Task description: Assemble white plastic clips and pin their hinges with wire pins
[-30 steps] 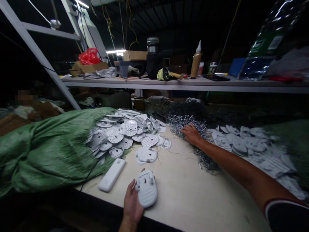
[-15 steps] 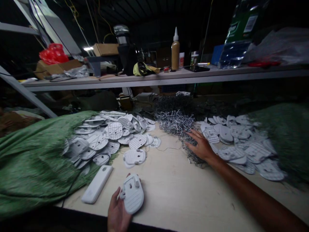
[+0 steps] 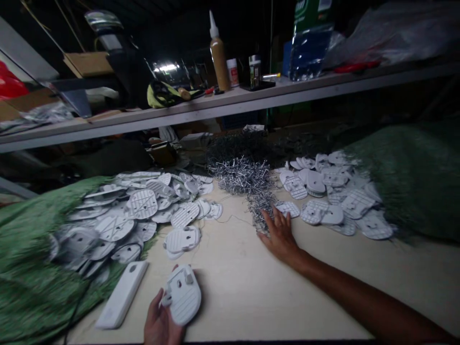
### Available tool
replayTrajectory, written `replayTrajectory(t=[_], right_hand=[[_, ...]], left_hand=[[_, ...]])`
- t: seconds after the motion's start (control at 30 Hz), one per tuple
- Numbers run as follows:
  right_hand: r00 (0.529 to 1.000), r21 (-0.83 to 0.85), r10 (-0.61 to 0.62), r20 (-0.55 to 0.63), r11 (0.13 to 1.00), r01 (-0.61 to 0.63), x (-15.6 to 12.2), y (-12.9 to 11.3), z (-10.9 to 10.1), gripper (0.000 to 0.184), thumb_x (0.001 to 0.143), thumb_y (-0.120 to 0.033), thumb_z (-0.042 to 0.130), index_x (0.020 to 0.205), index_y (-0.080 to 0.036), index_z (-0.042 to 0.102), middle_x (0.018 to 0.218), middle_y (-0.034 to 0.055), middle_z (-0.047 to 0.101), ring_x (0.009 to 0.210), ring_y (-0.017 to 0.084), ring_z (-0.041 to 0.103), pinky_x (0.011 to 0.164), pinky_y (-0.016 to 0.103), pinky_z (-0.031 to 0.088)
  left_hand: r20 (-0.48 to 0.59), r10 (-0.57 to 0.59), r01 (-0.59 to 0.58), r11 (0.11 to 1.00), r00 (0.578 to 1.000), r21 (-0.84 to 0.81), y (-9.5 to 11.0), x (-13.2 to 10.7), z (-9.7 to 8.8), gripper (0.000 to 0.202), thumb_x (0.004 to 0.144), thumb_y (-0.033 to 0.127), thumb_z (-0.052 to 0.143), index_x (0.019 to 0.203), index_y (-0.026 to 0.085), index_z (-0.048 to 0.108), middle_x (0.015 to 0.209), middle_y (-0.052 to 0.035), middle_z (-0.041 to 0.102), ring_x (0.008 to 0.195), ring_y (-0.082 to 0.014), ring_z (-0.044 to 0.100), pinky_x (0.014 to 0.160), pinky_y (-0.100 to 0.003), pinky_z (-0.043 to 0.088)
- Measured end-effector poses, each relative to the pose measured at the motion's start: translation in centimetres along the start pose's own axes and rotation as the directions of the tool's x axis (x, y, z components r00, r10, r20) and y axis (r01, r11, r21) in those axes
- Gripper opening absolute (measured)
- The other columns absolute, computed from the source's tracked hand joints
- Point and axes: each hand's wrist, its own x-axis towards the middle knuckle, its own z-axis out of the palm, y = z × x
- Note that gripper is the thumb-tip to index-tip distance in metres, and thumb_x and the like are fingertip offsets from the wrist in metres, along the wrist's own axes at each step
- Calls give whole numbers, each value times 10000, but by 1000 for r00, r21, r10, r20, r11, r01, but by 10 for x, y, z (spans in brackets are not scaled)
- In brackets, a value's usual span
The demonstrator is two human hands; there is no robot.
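My left hand (image 3: 160,322) is closed around a white oval plastic plate (image 3: 182,295), holding it just above the near edge of the pale table (image 3: 244,287). My right hand (image 3: 281,233) lies flat with its fingers spread on the near end of a heap of small shiny metal pins (image 3: 247,179) in the middle of the table. A pile of the same white plates (image 3: 143,208) spills from a green sack (image 3: 32,268) on the left. One white plate (image 3: 182,239) lies loose in front of that pile.
Another pile of white plates (image 3: 330,196) lies at the right beside a second green sack (image 3: 406,177). A white power bank (image 3: 122,294) with a cable rests at the near left. A shelf (image 3: 230,108) above carries a glue bottle (image 3: 218,52), boxes and tools.
My right hand has drawn back toward me from the far part of the pin heap to its near end. The view swung right and down. My left hand keeps the plate.
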Motion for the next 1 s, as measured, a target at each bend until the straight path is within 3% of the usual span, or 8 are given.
replayTrajectory(t=[0.2,0.3,0.37,0.43,0.53,0.67,0.87,1.0], right_hand=[[996,148,-14,87,989,1,15,-38,-2,854,929,-367,787,1682,-217,414,1796,248,245,1648,481,256,1314,766,94],[990,294,-33,138,956,-9,14,-42,-19,925,934,-413,778,1730,-254,333,1830,206,169,1674,432,228,1340,700,157],[993,379,-60,99,925,18,13,-33,-35,886,958,-410,740,1733,-270,335,1841,165,162,1675,368,263,1343,600,273],[997,408,-73,19,911,58,14,-13,-50,795,979,-386,703,1706,-268,404,1820,140,255,1649,316,338,1321,520,362],[998,338,-42,-54,939,58,14,28,-64,686,963,-344,692,1622,-233,538,1709,152,471,1583,321,446,1304,533,395],[997,223,-43,62,974,28,8,66,-63,596,924,-301,676,1506,-174,658,1529,168,661,1427,339,605,1225,539,486],[981,157,-70,179,987,41,0,63,-57,378,966,-287,609,1280,-192,799,1231,148,810,1177,331,720,1090,515,551],[978,103,-44,206,994,23,1,64,-81,293,967,-317,607,1084,-192,846,1025,141,831,987,336,754,945,497,579]], left_hand=[[-197,78,-65,995,977,70,4,-8,-7,592,1144,462,276,1657,279,507,1512,-138,672,1446,-323,599,1350,-558,233],[-328,144,-113,987,934,112,7,-14,-7,585,1111,379,414,1686,277,453,1458,-131,714,1377,-330,661,1329,-566,300],[-362,176,-139,982,915,125,7,-19,-4,615,1097,363,451,1706,284,410,1457,-127,716,1365,-331,669,1315,-555,340],[-361,183,-150,981,914,120,5,-24,1,638,1098,377,456,1724,296,364,1487,-129,694,1373,-334,660,1311,-545,351],[-357,196,-167,980,913,111,0,-30,9,705,1091,379,469,1758,307,255,1584,-144,603,1406,-341,629,1327,-554,307],[-369,250,-224,968,895,113,-12,-30,19,786,1079,421,499,1775,268,166,1699,-181,425,1534,-345,482,1329,-502,325],[-467,252,-197,966,847,164,-30,-12,33,780,1057,472,552,1753,257,274,1707,-190,429,1550,-345,480,1323,-497,352],[-535,279,-203,959,798,197,-38,-14,38,723,1039,428,560,1714,260,362,1666,-161,525,1536,-336,517,1287,-473,428]])
